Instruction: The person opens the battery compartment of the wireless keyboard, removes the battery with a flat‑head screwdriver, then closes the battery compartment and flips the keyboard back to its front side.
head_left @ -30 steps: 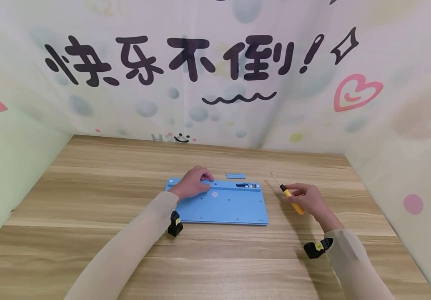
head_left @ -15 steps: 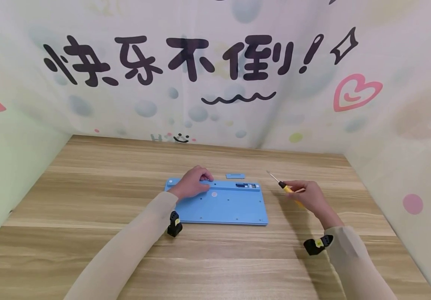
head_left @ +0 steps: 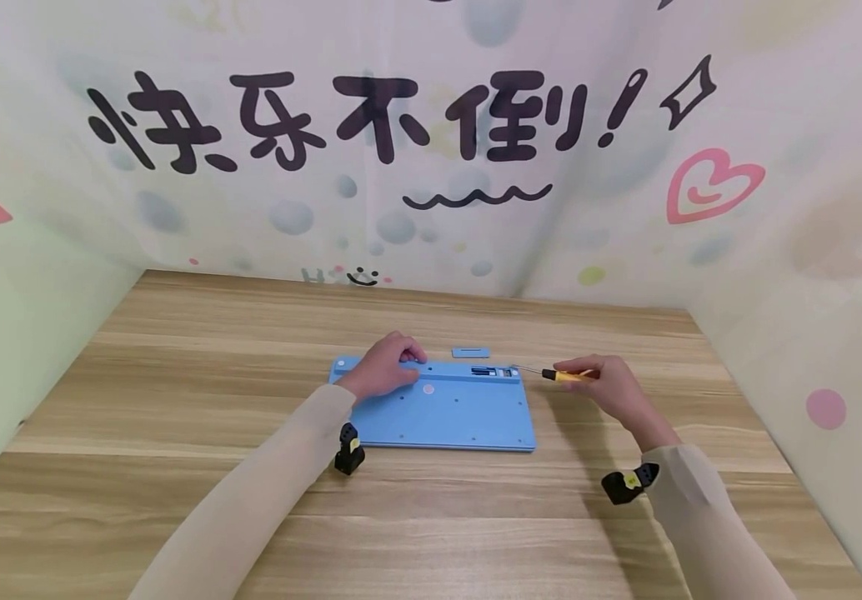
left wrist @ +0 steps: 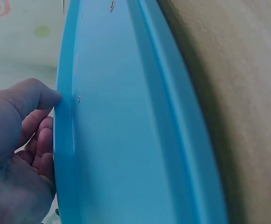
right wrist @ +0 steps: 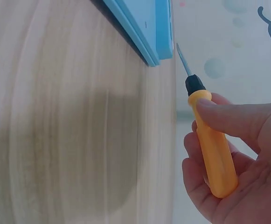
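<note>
A blue keyboard (head_left: 438,417) lies underside up on the table, with small screw holes and an uncovered battery compartment (head_left: 493,372) near its far right corner. My left hand (head_left: 388,365) holds its raised far edge; in the left wrist view the thumb (left wrist: 37,93) presses that edge and the other fingers curl behind it. My right hand (head_left: 605,385) grips a screwdriver (right wrist: 214,149) by its yellow handle. The thin metal shaft points left, its tip close to the keyboard's far right corner; whether it touches, I cannot tell.
Just behind the keyboard lies a small blue cover (head_left: 471,352). The wooden table (head_left: 431,533) meets a printed cloth wall (head_left: 371,225) at the back, with more walls at left and right. Each wrist carries a small black camera.
The screwdriver has swung from pointing up and left to nearly level, and its tip has come left and down to the keyboard's corner. My left hand and the keyboard have stayed put.
</note>
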`<state>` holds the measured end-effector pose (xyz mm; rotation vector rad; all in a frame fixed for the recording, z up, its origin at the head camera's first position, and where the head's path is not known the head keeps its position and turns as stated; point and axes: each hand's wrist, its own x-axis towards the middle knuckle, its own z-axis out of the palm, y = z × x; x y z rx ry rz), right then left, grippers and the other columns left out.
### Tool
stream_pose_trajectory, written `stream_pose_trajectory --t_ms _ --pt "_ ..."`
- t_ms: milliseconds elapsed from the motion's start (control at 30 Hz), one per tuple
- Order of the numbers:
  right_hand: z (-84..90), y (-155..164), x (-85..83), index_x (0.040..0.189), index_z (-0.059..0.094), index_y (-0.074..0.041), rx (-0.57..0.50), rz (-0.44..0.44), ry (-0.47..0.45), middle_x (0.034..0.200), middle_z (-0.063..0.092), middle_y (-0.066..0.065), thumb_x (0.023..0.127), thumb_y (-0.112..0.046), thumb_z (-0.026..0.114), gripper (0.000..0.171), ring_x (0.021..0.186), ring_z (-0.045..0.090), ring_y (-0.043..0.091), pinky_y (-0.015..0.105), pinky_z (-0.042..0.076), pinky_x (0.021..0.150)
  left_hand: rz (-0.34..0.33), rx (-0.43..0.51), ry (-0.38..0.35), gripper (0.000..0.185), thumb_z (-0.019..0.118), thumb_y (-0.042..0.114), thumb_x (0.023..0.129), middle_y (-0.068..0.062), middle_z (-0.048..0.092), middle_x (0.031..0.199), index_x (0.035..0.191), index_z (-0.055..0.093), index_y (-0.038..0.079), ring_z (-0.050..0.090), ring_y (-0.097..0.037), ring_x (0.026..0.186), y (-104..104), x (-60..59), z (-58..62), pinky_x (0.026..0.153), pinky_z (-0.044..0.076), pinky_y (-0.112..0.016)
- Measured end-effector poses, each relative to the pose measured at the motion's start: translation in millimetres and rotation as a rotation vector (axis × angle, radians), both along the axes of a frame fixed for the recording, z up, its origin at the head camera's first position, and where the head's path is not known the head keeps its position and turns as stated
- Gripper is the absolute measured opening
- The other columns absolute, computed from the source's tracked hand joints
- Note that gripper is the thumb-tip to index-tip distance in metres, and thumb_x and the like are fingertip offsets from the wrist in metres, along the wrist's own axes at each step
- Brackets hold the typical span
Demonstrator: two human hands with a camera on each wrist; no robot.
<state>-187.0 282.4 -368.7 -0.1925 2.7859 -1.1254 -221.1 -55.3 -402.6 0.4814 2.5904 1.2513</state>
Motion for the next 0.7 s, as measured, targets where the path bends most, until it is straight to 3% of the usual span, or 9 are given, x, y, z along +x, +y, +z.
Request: stream_pose_trajectory --t_ms 300,700 --pt "0.7 -6 -4.1 0.109 0.067 0.001 0.005 0.044 0.008 0.114 0.059 0.022 0.082 -0.002 0.068 0.027 0.094 0.055 0.029 0.032 0.048 0.072 -0.003 0.005 0.003 0.018 0.063 0.003 0.084 -0.005 0.05 0.101 0.102 0.062 0.005 0.046 -0.019 0.093 -1 -0.7 -2.4 0.085 0.042 -0.03" --pt "2.6 -12 -9.9 0.106 0.069 0.001 0.067 0.105 0.027 0.104 0.064 0.018 0.079 0.001 0.069 0.026 0.091 0.057 0.028 0.032 0.05 0.071 -0.01 0.012 0.008 0.018 0.063 0.003 0.084 -0.006 0.05 0.101 0.102 0.062 0.004 0.047 -0.019 0.093 -1 -0.7 -3.4 0.085 0.042 -0.031"
